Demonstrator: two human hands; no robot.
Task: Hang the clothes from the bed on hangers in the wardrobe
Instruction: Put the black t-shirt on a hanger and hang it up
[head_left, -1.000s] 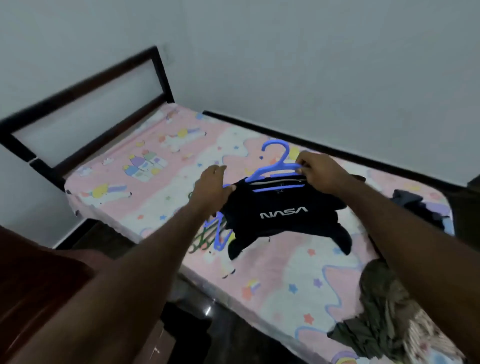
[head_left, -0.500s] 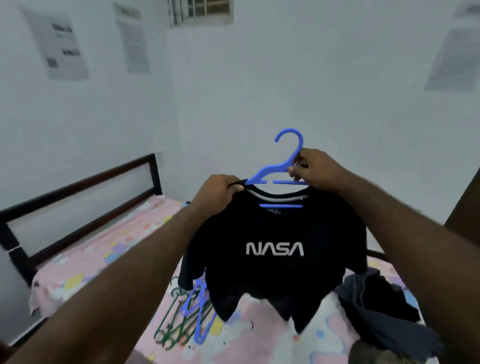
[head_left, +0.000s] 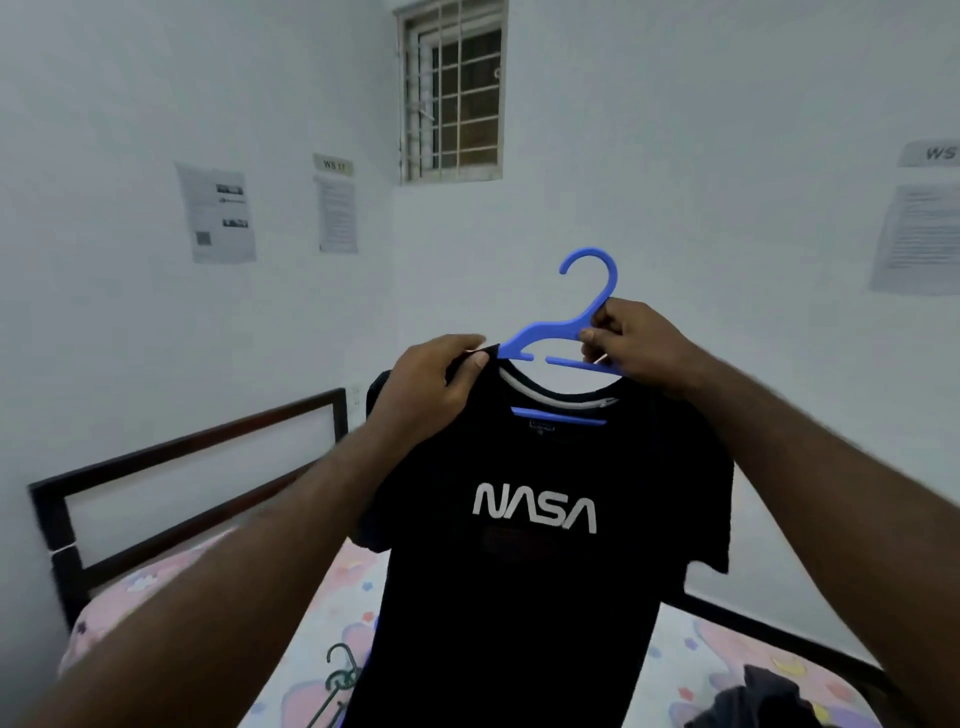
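Observation:
A black NASA T-shirt (head_left: 519, 582) hangs on a blue plastic hanger (head_left: 563, 332), held up in the air over the bed (head_left: 171, 582). My left hand (head_left: 431, 384) pinches the shirt's shoulder at the hanger's left end. My right hand (head_left: 636, 345) grips the hanger just below its hook, at the right side of the collar. The shirt hangs straight down and hides the middle of the bed. The wardrobe is out of view.
Spare green hangers (head_left: 337, 680) lie on the pink patterned sheet at the bottom. A dark garment (head_left: 763, 701) lies at the bottom right. A dark headboard frame (head_left: 182, 457) stands at the left. White walls carry paper notices (head_left: 215, 210) and a barred window (head_left: 452, 93).
Both hands have lifted the shirt on its hanger off the bed and raised it higher; the view has tilted up to the wall and window.

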